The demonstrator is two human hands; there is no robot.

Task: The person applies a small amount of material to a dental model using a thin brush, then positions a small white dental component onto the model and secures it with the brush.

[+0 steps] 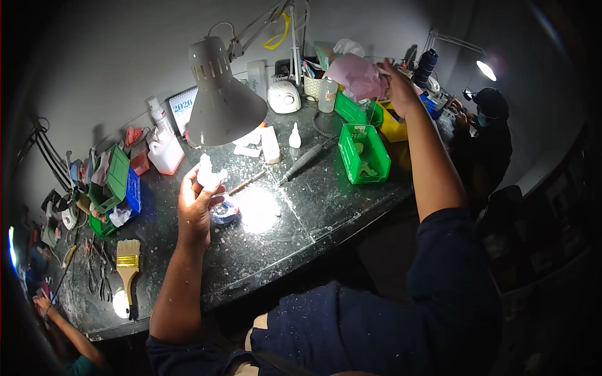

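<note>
Under the desk lamp (219,106), my left hand (194,207) is closed round an irregular white plaster-like piece (210,174), its detail washed out by the light. A small blue dish (229,218) sits on the bench just beside that hand, with a thin brown stick-like tool (246,182) lying close by. My right hand (400,91) reaches to the far right and grips the edge of a crumpled pink plastic bag (352,76); some of its fingers are hidden. Below it stands a green bin (380,174) with pale cast-like pieces inside.
A grey rotary handpiece (305,161) lies mid-bench near a small white dropper bottle (295,136) and a white control unit (284,97). Stacked bins (119,182), pliers and a wide brush (128,266) occupy the left. Other people work at far right (492,125) and lower left (72,332).
</note>
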